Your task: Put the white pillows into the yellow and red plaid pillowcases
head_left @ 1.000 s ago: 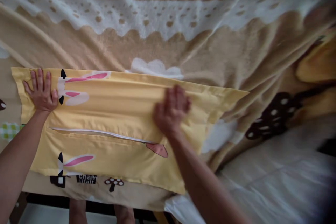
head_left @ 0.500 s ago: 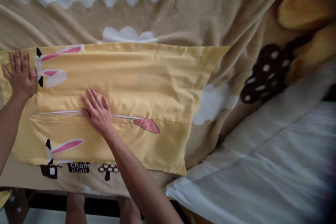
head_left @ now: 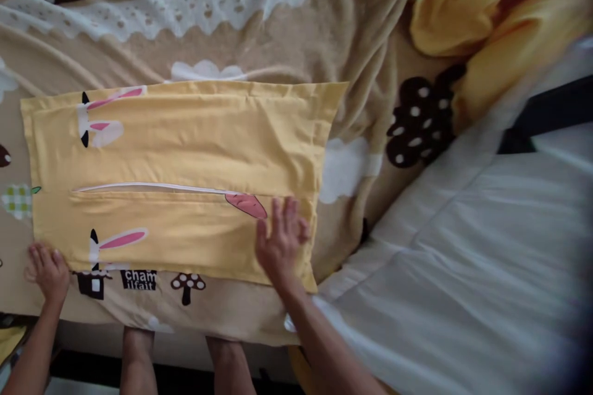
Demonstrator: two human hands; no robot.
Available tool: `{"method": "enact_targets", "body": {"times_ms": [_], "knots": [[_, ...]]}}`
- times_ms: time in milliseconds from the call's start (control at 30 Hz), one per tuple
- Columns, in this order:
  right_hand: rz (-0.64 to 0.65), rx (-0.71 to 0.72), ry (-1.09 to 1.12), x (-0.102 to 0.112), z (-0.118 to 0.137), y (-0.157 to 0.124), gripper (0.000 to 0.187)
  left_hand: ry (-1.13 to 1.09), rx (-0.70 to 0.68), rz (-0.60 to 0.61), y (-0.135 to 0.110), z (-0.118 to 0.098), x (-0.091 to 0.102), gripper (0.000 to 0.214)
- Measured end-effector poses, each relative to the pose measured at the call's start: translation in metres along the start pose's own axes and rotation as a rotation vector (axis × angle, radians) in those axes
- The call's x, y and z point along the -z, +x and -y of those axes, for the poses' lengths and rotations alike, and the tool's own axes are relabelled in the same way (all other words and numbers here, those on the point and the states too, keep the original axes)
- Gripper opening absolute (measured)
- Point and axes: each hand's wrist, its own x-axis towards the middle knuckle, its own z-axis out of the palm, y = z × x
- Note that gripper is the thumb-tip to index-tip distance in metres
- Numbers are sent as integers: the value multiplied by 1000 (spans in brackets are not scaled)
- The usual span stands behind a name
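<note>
A yellow pillowcase (head_left: 199, 142) printed with rabbit ears and a pink patch lies spread flat on a beige patterned blanket (head_left: 241, 315). A long slit with a white edge, perhaps a zipper, runs along its middle. My left hand (head_left: 50, 271) rests at its lower left corner, fingers extended. Over the right part, just right of the pink patch, is my right hand (head_left: 281, 241), fingers stretched out and holding nothing. Whether its palm touches the cloth I cannot tell.
A large white pillow or quilt (head_left: 445, 271) covers the right side. Crumpled yellow-orange cloth (head_left: 454, 12) sits at the upper right. The bed's near edge runs above my legs (head_left: 139, 358).
My right hand has moved from the middle slit to the right side of the pillowcase. My left hand has come down from the upper left to the lower left corner. The view has shifted.
</note>
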Motion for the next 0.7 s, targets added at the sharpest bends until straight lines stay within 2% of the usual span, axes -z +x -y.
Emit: {"method": "enact_targets", "body": {"times_ms": [67,167,233,300,400,500,567,633,700], "knots": [[39,140,106,-10,55,-27,61,-73,-192,-32,-6,-34,1,70],[182,343,265,-20,130,-53,57,-237,-652,30,3,-120,-3,69],[247,399,336,-23,162,-52,52,-359,-834,142,24,-179,-7,56],[242,366,345,-25,176,-34,48,-347,-948,244,53,-228,-12,39],[229,278,294,-31,176,9,44,-238,-949,369,97,-276,-15,35],[309,326,234,-33,170,32,37,-210,-852,374,125,-301,-11,44],[389,437,220,-30,170,25,28,-201,-782,370,135,-311,-6,48],[462,548,240,-22,172,4,23,-200,-729,396,141,-317,-1,44],[481,580,270,-10,168,-21,30,-245,-650,430,145,-319,3,37]]}}
